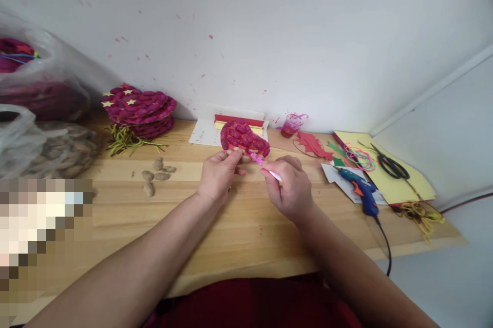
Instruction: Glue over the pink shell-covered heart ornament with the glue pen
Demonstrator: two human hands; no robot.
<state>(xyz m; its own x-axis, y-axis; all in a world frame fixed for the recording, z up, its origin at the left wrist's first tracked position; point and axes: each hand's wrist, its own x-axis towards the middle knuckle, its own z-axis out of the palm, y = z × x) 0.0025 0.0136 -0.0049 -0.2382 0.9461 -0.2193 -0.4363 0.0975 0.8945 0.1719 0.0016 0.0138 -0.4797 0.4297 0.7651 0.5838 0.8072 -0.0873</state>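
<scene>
A magenta-painted piece covered in peanuts [243, 135] is tilted up above the middle of the wooden table, its lower edge pinched in my left hand [220, 175]. Some peanuts along that lower edge are still pale. My right hand [289, 187] grips a paintbrush [272, 173] with a light handle. Its pink-stained tip touches the lower part of the piece, near my left fingertips. Behind and to the right stands a small clear cup of pink paint [291, 125].
At left are a stack of magenta peanut pieces [142, 110], loose peanuts [154, 176] and a bag of peanuts [57, 151]. At right lie red paper cutouts [313, 144], a blue glue gun [361, 189] with its cord, black scissors [391, 164] and yellow paper [418, 187].
</scene>
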